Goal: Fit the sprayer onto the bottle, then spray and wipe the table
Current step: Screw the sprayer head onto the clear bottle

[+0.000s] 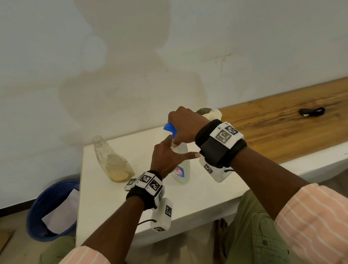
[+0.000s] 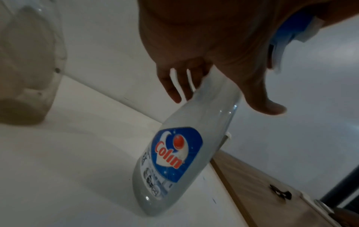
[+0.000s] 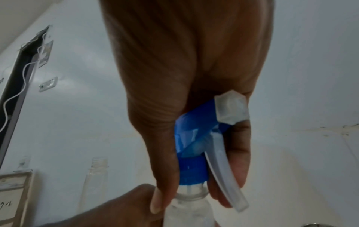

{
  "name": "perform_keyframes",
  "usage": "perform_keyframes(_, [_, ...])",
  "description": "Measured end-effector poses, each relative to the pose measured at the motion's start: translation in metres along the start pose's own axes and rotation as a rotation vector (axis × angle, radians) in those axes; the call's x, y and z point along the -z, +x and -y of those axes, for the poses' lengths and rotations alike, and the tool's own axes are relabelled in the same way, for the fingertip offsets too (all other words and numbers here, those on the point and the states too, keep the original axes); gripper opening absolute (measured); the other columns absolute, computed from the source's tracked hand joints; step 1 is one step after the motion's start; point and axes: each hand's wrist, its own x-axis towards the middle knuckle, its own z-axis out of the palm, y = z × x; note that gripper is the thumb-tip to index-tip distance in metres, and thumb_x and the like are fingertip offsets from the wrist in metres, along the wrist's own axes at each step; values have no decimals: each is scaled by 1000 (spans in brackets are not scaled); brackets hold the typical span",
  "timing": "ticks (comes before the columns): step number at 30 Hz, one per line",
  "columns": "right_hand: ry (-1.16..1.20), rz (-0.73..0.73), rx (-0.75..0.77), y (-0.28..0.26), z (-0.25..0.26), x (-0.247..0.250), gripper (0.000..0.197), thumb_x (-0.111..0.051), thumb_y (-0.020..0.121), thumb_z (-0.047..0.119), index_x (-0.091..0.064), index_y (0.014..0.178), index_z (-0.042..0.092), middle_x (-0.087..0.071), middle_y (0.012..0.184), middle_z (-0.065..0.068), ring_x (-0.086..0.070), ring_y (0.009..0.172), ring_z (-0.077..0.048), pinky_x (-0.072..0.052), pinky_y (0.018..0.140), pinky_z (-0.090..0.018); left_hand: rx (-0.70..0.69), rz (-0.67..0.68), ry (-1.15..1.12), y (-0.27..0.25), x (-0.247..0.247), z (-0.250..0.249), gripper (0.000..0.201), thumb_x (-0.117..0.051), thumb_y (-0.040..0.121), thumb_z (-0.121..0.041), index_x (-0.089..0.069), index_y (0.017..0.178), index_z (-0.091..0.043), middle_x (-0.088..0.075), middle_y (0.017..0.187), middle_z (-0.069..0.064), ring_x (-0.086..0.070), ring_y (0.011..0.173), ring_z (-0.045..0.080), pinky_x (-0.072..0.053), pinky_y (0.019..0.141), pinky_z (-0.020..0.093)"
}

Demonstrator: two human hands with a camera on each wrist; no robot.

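A clear Colin bottle (image 1: 182, 171) (image 2: 174, 153) stands on the white table (image 1: 197, 204). My right hand (image 1: 181, 129) (image 3: 190, 199) grips the blue sprayer (image 1: 169, 129) (image 3: 194, 138) from above, thumb and fingers curled round its collar and white trigger. The collar sits just over the bottle's mouth (image 3: 186, 198), and its tube runs down inside. My left hand (image 1: 182, 147) (image 2: 223, 102) is at the bottle's neck with straight, spread fingers. The neck lies between thumb and fingers, which touch it lightly.
An uncapped clear bottle (image 1: 112, 161) with yellowish residue stands at the table's left. A blue basin (image 1: 51, 209) holding white paper sits on the floor. To the right runs a wooden counter (image 1: 295, 120) with a small black object (image 1: 311, 111). A whitish cloth (image 1: 211, 113) lies behind my right hand.
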Motion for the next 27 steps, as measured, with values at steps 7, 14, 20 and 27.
perform_keyframes(7, [23, 14, -21, 7, -5, -5, 58, -73, 78, 41, -49, 121, 11, -51, 118, -7, -47, 91, -17, -40, 82, -28, -66, 133, 10, 11, 17, 11, 57, -81, 66, -43, -62, 112, -15, -71, 105, 3, -65, 95, 18, -52, 88, 30])
perform_keyframes(14, [87, 15, -44, 12, -8, -11, 60, -73, 78, 43, -48, 122, 10, -52, 120, -8, -43, 92, -15, -35, 80, -26, -56, -52, 61, 8, 5, 22, 68, -77, 60, -60, -61, 111, -19, -70, 97, -4, -63, 88, 14, -51, 80, 25])
perform_keyframes(20, [97, 5, -25, 13, -7, -14, 60, -73, 78, 42, -48, 123, 11, -52, 120, -7, -42, 92, -14, -34, 81, -25, -73, -32, 22, 8, 10, 25, 58, -79, 67, -45, -60, 111, -13, -71, 101, 4, -61, 84, 14, -48, 76, 18])
perform_keyframes(27, [102, -28, -2, 17, 3, -17, 59, -74, 77, 41, -50, 121, 10, -52, 119, -8, -50, 99, -20, -40, 84, -28, 74, -277, 33, 5, 3, 22, 60, -76, 64, -57, -45, 90, -13, -61, 77, 3, -54, 67, 16, -39, 64, 24])
